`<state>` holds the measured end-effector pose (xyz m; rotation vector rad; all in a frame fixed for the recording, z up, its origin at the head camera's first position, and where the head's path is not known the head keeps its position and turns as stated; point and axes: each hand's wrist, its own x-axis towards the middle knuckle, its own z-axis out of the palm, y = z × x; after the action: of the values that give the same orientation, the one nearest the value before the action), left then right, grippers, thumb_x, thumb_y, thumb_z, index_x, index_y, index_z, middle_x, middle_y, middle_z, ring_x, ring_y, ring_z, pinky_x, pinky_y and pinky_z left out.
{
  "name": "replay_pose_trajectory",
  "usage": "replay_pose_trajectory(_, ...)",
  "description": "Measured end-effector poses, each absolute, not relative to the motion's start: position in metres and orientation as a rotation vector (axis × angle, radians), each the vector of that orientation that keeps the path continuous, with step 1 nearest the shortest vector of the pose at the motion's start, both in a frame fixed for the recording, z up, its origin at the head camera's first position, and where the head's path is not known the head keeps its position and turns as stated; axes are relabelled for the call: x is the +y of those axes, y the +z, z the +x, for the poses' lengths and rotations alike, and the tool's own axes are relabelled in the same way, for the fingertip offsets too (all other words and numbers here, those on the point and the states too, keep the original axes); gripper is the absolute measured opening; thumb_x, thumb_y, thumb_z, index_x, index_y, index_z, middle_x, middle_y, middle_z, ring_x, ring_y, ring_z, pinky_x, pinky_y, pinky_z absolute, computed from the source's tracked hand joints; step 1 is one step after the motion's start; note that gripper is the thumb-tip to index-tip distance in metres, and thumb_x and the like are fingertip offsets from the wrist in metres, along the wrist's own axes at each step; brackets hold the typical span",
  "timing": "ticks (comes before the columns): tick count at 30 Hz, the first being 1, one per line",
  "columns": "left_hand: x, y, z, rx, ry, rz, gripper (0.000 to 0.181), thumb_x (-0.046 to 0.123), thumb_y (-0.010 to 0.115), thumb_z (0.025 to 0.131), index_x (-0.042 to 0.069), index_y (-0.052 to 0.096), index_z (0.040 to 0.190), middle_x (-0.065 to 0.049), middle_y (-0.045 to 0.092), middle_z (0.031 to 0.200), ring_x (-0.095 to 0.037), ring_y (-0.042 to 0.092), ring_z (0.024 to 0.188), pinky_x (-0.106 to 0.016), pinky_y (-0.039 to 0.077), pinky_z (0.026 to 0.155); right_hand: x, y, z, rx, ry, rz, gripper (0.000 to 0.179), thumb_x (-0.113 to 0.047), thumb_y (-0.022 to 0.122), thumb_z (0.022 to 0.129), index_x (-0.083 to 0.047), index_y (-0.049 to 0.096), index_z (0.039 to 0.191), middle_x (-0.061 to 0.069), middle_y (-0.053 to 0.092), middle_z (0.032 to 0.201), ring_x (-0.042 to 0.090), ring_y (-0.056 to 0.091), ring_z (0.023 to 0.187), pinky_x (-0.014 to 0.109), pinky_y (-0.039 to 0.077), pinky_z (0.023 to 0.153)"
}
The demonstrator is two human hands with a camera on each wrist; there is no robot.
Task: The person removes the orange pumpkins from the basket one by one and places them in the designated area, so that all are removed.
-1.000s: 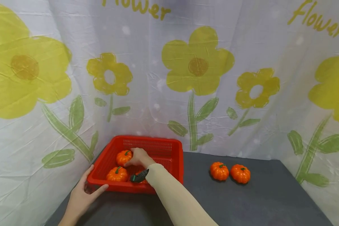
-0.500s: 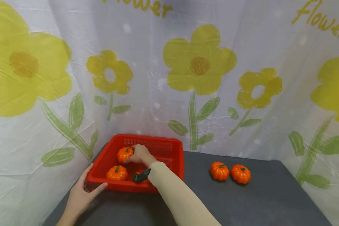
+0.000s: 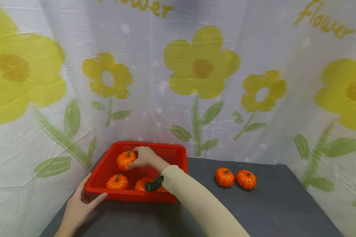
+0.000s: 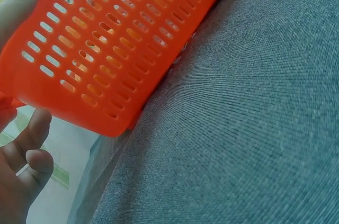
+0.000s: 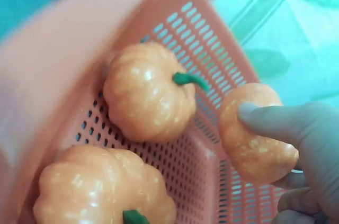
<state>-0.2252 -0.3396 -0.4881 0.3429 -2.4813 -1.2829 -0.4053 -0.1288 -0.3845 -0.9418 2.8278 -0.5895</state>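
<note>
A small orange pumpkin (image 3: 126, 160) with a green stem is held by my right hand (image 3: 144, 157), above the floor of a red slotted basket (image 3: 130, 196). In the right wrist view the thumb (image 5: 270, 121) presses the near side of this pumpkin, with fingers behind it. My left hand (image 3: 78, 204) grips the basket's front left corner, thumb along the front rim and fingers at the left side. Inside the basket, one pumpkin (image 3: 117, 181) sits at the front left and another pumpkin (image 3: 143, 183) beside it, partly hidden by the right wrist's black watch (image 3: 154, 183).
Two more pumpkins, one at left (image 3: 224, 177) and one at right (image 3: 246, 179), sit close together on the dark grey table (image 3: 264, 210), right of the basket. A white cloth (image 3: 154, 115) printed with yellow flowers hangs behind and at both sides.
My right hand has raised the pumpkin slightly inside the basket, uncovering more of the pumpkin near the watch. The left hand keeps its grip on the corner. The head view has shifted a little.
</note>
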Motion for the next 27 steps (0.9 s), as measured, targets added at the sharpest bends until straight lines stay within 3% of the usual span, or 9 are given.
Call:
replay_pose_trajectory(12, -0.343, -0.486, -0.224, -2.541, -1.32, 0.374, 0.109, 0.055, 0.082, 0.091, 0.02, 0.017, 0.172, -0.005, 0.059, 0.087, -0.014, 0.052, 0.075, -0.028, 0.045, 0.065, -0.077, -0.368, -0.377, 2.728, -0.926, -1.026, 0.078, -0.052, 0.09, 0.082, -0.013, 0.064, 0.145, -0.001, 0.067, 0.139, 0.013, 0.063, 0.122, 0.029, 0.052, 0.103)
replay_pose_trajectory(27, -0.342, -0.485, -0.227, -2.555, -1.29, 0.407, 0.112, 0.057, 0.082, 0.089, 0.018, 0.017, 0.171, -0.007, 0.063, 0.093, -0.015, 0.055, 0.078, -0.028, 0.047, 0.065, -0.001, -0.375, -0.356, 2.737, -1.246, -0.918, 0.074, -0.053, 0.088, 0.082, -0.014, 0.067, 0.142, 0.001, 0.069, 0.138, 0.021, 0.063, 0.127, 0.044, 0.053, 0.103)
